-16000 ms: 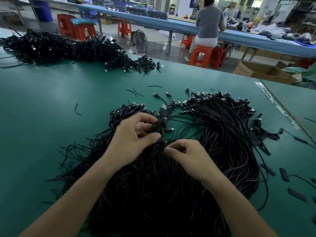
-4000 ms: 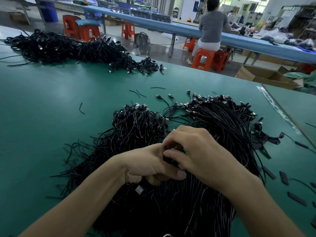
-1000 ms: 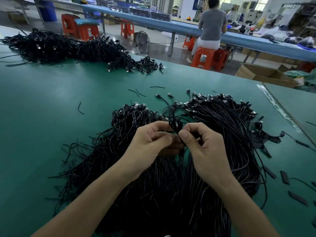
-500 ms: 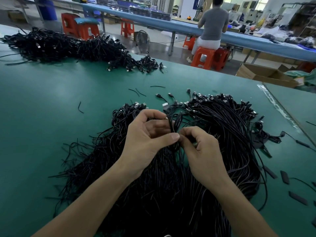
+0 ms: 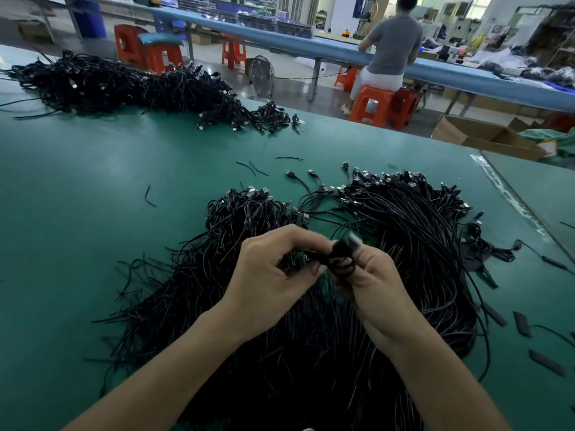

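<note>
We look down at our two bare hands over a green worktable [image 5: 93,213]. They meet in the middle of the view, just above a large heap of loose black cables [image 5: 413,244] that spreads under both forearms.

Our left hand [image 5: 273,275] is curled, with thumb and fingertips pinching one end of a small coiled black cable [image 5: 337,259]. Our right hand [image 5: 373,284] is also curled and grips the other side of the same coil, whose loops wrap over its fingers. A plug end [image 5: 353,239] sticks up from the coil, blurred. The coil is held in the air between the hands, clear of the heap.

Just beyond the left hand lies a smaller mound of bundled cables [image 5: 249,209] with plugs showing. A second long heap of cables [image 5: 124,85] lies at the table's far left edge. A few short black sleeves [image 5: 521,323] lie on the table to the right. Across the aisle, a person [image 5: 393,42] sits on an orange stool [image 5: 371,104] at a blue bench [image 5: 466,77], back to us, with a cardboard box [image 5: 485,135] on the floor nearby.
</note>
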A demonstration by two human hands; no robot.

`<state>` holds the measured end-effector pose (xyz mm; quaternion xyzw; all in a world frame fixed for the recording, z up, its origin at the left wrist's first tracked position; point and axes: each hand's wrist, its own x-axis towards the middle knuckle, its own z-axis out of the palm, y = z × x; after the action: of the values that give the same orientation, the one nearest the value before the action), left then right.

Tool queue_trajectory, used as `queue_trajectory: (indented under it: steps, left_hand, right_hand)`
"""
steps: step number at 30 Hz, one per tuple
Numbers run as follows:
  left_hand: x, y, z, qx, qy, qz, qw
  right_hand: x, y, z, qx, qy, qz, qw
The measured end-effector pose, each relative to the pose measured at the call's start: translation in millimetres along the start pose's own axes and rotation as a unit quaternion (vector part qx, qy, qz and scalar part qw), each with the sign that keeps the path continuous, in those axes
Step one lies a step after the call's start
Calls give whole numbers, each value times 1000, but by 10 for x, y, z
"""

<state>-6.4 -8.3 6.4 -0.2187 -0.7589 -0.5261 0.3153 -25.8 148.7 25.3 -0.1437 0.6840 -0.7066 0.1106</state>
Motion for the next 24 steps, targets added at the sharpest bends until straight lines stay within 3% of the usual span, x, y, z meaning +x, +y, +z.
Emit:
queue_trajectory:
  steps: [4, 14, 21, 24]
  left_hand:
    - [-22, -70, 23, 110, 18, 118, 987]
    - [-86, -214, 72, 128, 25, 249, 960]
    - [-82, -227, -13, 155, -46, 227, 960]
    - [-12, -208, -31, 210, -34, 100, 972]
  right_hand:
    - [-10, -17, -7, 96, -17, 51, 994]
    - [-6, 28, -17, 241, -73, 147, 957]
    - [31, 172, -101, 204, -68, 180, 960]
    - [90, 218, -205, 59, -29, 190, 980]
